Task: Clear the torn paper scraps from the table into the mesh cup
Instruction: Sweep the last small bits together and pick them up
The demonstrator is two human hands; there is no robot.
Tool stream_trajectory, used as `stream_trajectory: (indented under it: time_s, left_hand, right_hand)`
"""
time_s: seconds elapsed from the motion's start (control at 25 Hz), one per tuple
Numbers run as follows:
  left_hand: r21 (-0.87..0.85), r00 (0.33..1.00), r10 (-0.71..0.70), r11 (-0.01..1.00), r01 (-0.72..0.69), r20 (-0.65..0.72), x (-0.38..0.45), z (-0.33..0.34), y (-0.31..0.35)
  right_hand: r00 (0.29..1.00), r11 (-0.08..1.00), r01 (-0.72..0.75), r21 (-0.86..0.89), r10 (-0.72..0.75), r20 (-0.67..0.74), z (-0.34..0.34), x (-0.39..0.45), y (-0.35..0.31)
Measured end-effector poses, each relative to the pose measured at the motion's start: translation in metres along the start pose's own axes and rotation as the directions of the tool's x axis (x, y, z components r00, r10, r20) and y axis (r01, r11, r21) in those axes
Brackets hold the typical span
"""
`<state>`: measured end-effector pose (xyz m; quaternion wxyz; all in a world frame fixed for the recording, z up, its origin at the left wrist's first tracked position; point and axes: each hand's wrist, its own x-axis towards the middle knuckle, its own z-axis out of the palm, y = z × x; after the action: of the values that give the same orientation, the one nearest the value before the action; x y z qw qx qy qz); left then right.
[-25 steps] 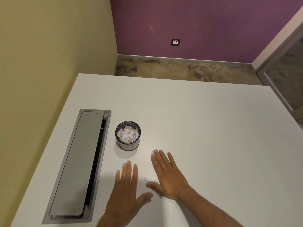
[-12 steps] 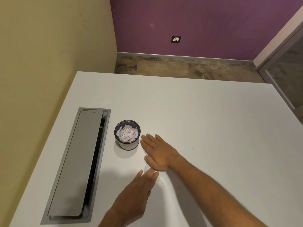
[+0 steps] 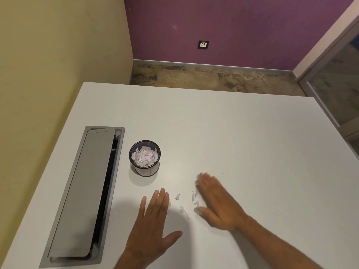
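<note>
Scraps: torn paper scraps lie loose on the worktop, near the front, in the gap between the two hands.
Left hand: left hand lies flat, palm down, fingers straight and together, thumb spread; it holds nothing. One scrap shows at its right edge.
Right hand: right hand is flat too, fingers extended, blurred; it holds nothing that I can see. Several scraps lie just beside its left edge, some perhaps under it.
Key relation: the scraps sit right of the left hand and left of the right hand; the right hand is nearer most of them. Their scatter runs roughly near-to-far.
Cup: mesh cup stands upright, far and left of the scraps, beyond the left hand's fingertips, already holding paper.
Next move, as I judge it: bring the hands together to herd the scraps into one heap.
Count: two hands, one cup, about five or six loose scraps; exact number unclear.
Other: one cable hatch left of the cup.
</note>
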<state>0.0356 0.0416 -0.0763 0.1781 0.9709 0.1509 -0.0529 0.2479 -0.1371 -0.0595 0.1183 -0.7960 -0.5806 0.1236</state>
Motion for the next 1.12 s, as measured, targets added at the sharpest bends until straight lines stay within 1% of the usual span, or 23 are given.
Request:
stream_trajectory:
  time_s: [0.04, 0.08, 0.12, 0.16, 0.2, 0.24, 0.32, 0.36, 0.44, 0.52, 0.6, 0.68, 0.72, 0.8, 0.88, 0.96, 1.12]
  left_hand:
    - [0.008, 1.000, -0.021, 1.000, 0.021, 0.009, 0.003, 0.000, 0.003]
    - [0.013, 0.999, -0.036, 0.999, 0.035, 0.023, 0.006, -0.001, 0.006]
    - [0.017, 0.998, -0.044, 0.999, 0.044, 0.035, 0.009, 0.000, 0.009]
    - [0.018, 0.998, -0.048, 0.999, 0.047, 0.040, 0.012, 0.000, 0.011]
    - [0.015, 0.998, -0.044, 0.999, 0.044, 0.041, 0.014, 0.000, 0.014]
    - [0.013, 0.999, -0.031, 0.999, 0.030, 0.040, 0.017, 0.001, 0.017]
    - [0.016, 0.999, 0.019, 1.000, -0.020, 0.037, 0.022, 0.003, 0.025]
    - [0.020, 0.998, 0.050, 0.999, -0.050, 0.034, 0.023, 0.003, 0.028]
    - [0.017, 0.994, 0.112, 0.994, -0.112, 0.020, 0.024, 0.004, 0.031]
    - [0.019, 0.984, 0.179, 0.984, -0.179, 0.006, 0.021, 0.005, 0.029]
    - [0.015, 0.971, 0.237, 0.972, -0.236, -0.022, 0.017, 0.007, 0.022]
    - [0.003, 0.974, 0.224, 0.975, -0.224, -0.032, 0.013, 0.005, 0.015]
    - [0.010, 0.981, 0.190, 0.982, -0.190, -0.028, 0.011, 0.003, 0.011]
    - [0.042, 0.994, 0.110, 0.993, -0.110, 0.000, 0.006, 0.000, 0.008]
    - [0.068, 0.996, 0.089, 0.994, -0.091, 0.032, 0.001, 0.001, 0.009]
    - [0.111, 0.994, 0.102, 0.988, -0.106, 0.033, -0.002, 0.004, 0.014]
    - [0.170, 0.999, 0.034, 0.985, -0.036, 0.013, 0.006, 0.001, 0.029]
  right_hand:
    - [0.989, 0.989, -0.145, 0.002, 0.145, -0.034, -0.005, 0.000, 0.007]
    - [0.955, 0.955, -0.295, 0.013, 0.295, -0.029, -0.009, 0.003, 0.014]
    - [0.910, 0.910, -0.414, 0.019, 0.414, 0.005, -0.011, 0.005, 0.019]
    - [0.879, 0.880, -0.475, 0.005, 0.475, 0.042, -0.011, 0.007, 0.021]
    - [0.876, 0.878, -0.477, -0.025, 0.478, 0.066, -0.009, 0.009, 0.020]
    - [0.898, 0.901, -0.430, -0.059, 0.433, 0.079, -0.005, 0.009, 0.016]
    - [0.958, 0.963, -0.247, -0.109, 0.259, 0.120, 0.008, 0.008, -0.001]
    - [0.976, 0.982, -0.148, -0.117, 0.164, 0.144, 0.016, 0.007, -0.010]
    - [0.986, 0.995, -0.001, -0.097, 0.017, 0.169, 0.027, 0.004, -0.027]
    - [0.989, 0.999, 0.026, -0.031, -0.021, 0.149, 0.026, 0.000, -0.036]
    - [0.994, 0.996, -0.012, 0.085, 0.002, 0.112, 0.018, -0.010, -0.039]
    - [0.995, 0.980, -0.100, 0.173, 0.095, 0.035, 0.014, -0.026, -0.045]
    - [0.986, 0.975, -0.162, 0.154, 0.166, -0.014, 0.016, -0.037, -0.049]
    - [0.942, 0.944, -0.326, 0.041, 0.328, -0.069, 0.025, -0.057, -0.062]
    - [0.893, 0.889, -0.450, -0.083, 0.450, -0.026, 0.037, -0.070, -0.078]
    - [0.862, 0.855, -0.494, -0.159, 0.505, 0.040, 0.044, -0.071, -0.089]
    - [0.868, 0.861, -0.482, -0.162, 0.495, 0.044, 0.038, -0.039, -0.096]
